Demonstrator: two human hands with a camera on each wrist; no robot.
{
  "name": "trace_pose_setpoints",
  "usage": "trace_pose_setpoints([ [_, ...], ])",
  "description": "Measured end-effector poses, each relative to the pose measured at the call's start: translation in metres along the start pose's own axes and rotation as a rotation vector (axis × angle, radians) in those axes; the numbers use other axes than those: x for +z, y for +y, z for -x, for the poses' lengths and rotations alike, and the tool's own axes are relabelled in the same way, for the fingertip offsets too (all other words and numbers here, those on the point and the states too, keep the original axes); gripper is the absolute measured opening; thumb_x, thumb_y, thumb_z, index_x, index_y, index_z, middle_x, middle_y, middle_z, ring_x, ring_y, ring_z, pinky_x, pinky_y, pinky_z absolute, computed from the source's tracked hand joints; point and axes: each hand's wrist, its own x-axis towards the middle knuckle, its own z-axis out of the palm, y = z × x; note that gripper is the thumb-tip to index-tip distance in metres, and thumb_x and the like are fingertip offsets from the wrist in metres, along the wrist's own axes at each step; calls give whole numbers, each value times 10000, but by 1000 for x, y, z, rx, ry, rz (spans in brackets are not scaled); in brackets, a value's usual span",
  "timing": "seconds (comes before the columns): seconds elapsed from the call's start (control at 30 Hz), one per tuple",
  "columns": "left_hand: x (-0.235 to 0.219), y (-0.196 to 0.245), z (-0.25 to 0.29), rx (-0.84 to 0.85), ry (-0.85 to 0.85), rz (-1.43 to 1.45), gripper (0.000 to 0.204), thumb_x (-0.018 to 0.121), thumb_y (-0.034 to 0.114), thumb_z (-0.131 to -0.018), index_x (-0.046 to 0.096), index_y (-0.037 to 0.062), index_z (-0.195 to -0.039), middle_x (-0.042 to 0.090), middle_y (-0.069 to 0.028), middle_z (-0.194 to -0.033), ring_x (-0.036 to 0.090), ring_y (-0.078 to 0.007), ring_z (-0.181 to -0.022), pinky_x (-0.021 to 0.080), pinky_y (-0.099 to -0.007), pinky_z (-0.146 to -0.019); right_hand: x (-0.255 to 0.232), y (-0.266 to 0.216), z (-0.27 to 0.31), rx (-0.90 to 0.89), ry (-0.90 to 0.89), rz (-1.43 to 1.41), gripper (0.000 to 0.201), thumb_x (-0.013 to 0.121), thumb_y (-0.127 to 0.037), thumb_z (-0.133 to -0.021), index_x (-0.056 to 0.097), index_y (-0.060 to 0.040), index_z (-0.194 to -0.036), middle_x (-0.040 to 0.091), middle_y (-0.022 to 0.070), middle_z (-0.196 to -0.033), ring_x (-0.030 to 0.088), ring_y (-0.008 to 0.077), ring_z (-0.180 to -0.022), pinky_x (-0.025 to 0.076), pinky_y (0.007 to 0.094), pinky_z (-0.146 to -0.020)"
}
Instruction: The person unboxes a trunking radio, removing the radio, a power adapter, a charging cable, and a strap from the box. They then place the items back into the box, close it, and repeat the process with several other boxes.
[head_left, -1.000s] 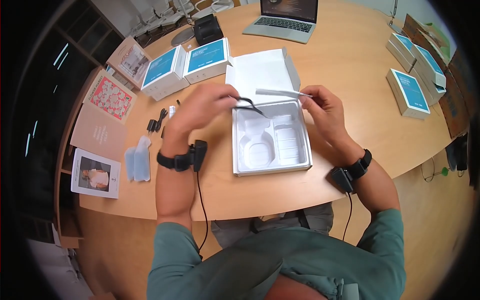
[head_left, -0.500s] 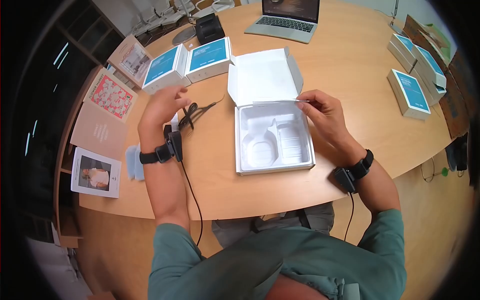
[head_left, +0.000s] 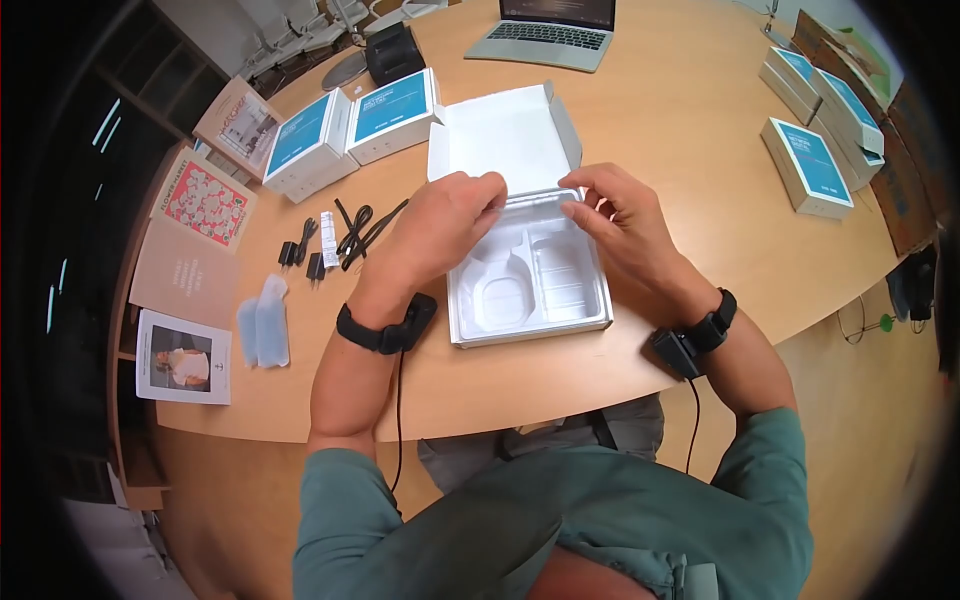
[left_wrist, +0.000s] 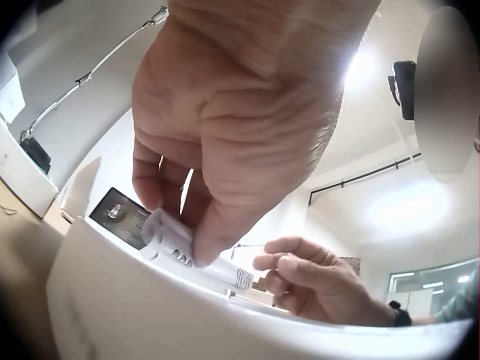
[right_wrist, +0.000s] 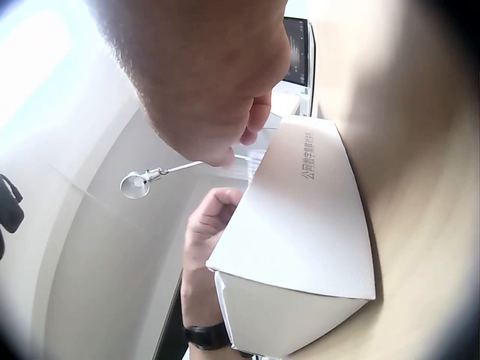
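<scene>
An opened white box [head_left: 583, 323] with a moulded white tray of bare compartments [head_left: 560, 275] sits before me, its lid [head_left: 500, 130] folded back. My left hand [head_left: 445, 225] is over the box's back left corner. In the left wrist view, its thumb and fingers pinch a narrow white strip with dark printed marks [left_wrist: 171, 238] beside the box wall. My right hand [head_left: 625, 220] is at the back right corner, thumb and forefinger parted near the strip's other end. From the right wrist view, part of that hand's fingers [right_wrist: 255, 124] shows beyond the box side.
Left of the box lie a black cord [head_left: 368, 235], black adapters [head_left: 316, 268], a white label strip [head_left: 328, 240] and bluish sleeves [head_left: 265, 325]. Blue-topped boxes [head_left: 390, 118] stand behind, others [head_left: 808, 165] at right. A laptop [head_left: 545, 45] is at the far side.
My left hand let go of the black cord on the table's left side, then came back right to the box. My right hand lowered the white strip to the box's back edge and loosened its fingers.
</scene>
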Motion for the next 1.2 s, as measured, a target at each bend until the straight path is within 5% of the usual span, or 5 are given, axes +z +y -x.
trace_pose_setpoints([
  [0.33,43,-20,2,3,-160,-171,85,668,109,-953,727,48,-943,733,-201,-865,724,-414,-816,566,-504,-729,-4,-2,1,-491,-228,330,258,807,-223,-955,786,-73,-1164,769,118,-1172,657,359,-1162,519,466,-1041],
  [0.63,-55,-55,24,-165,62,-5,183,751,120,-955,783,18,-1103,790,-198,-1064,758,-375,-980,596,-439,-878,-2,1,3,-341,-234,256,236,801,-213,-978,772,-35,-1131,768,151,-1067,684,376,-1042,533,463,-984],
  [0.7,-55,-87,34,-499,-29,-174,188,791,136,-913,798,20,-1061,792,-202,-1039,765,-361,-968,598,-434,-857,-3,0,3,-325,-216,238,220,798,-199,-981,772,-38,-1128,763,152,-1046,683,372,-1026,544,458,-940],
  [0.9,-13,-145,43,-652,-211,-233,236,818,191,-844,814,35,-1020,796,-203,-1010,765,-369,-940,599,-441,-842,3,7,4,-333,-135,151,129,778,-141,-999,780,-57,-1097,746,127,-977,688,302,-915,554,408,-774],
  [1.2,-31,-143,43,-583,4,-183,197,690,141,-872,782,-28,-910,776,-268,-948,750,-461,-888,603,-490,-835,0,4,5,-278,-57,102,116,764,-111,-1008,782,-57,-1109,745,121,-991,701,275,-874,552,372,-751],
])
